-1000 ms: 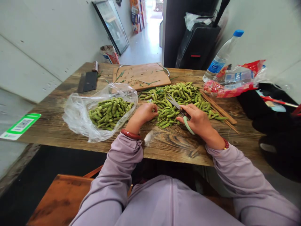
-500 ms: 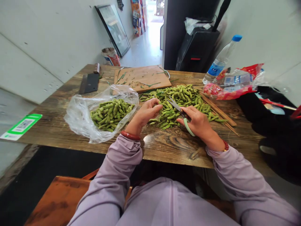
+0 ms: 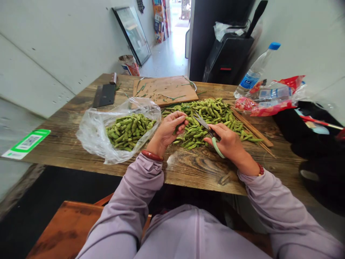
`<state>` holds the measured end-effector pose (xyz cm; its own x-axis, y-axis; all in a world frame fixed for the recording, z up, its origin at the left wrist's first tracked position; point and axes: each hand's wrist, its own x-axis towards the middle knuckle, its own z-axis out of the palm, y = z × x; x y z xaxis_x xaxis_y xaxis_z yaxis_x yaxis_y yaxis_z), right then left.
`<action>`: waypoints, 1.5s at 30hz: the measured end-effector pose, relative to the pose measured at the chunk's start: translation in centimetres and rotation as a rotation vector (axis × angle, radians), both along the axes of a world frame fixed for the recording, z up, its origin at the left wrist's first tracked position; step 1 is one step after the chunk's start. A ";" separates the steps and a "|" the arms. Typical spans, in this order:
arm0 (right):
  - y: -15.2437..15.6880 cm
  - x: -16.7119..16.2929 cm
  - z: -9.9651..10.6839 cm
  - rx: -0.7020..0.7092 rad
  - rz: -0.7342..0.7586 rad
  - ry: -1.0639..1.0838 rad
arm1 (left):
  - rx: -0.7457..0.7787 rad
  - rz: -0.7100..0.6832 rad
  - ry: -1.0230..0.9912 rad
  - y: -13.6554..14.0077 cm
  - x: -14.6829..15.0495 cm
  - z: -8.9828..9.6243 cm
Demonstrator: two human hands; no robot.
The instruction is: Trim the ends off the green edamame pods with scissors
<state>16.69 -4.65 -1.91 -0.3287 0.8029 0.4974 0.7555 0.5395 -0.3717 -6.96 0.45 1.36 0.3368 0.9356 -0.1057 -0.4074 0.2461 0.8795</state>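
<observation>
1. The table (image 3: 194,169) is brown wood with dark lines.
2. A big heap of green bean pods (image 3: 211,108) lies right on the wood, near the middle.
3. Long wooden sticks (image 3: 256,130) lie slanted just beside the heap.
4. A flat cutting board (image 3: 167,89) lies at the back, just behind the heap.
5. A wide knife (image 3: 107,95) lies flat at the back left.
6. A clear, floppy plastic bag (image 3: 93,133) lies open in front of the knife.
7. A green and white card (image 3: 27,143) is on the left end.
8. A water bottle (image 3: 250,77) is at the back right.
9. A red and clear wrapper (image 3: 273,108) lies just beside the bottle.
</observation>
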 end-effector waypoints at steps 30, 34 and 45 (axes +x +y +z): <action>-0.2 -0.1 0.4 0.000 0.020 -0.041 | 0.405 0.036 0.482 -0.7 1.4 -0.6; -0.2 -0.1 0.4 -0.028 0.042 -0.057 | 0.461 -0.014 0.505 -1.0 1.8 -0.5; -0.1 -0.1 0.4 -0.060 0.077 -0.043 | 0.607 -0.069 0.520 -0.5 1.8 -2.0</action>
<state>16.58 -4.76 -1.47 -0.4104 0.8022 0.4336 0.7285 0.5745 -0.3733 -5.16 0.00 -0.64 0.4432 0.8591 0.2559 0.0902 -0.3267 0.9408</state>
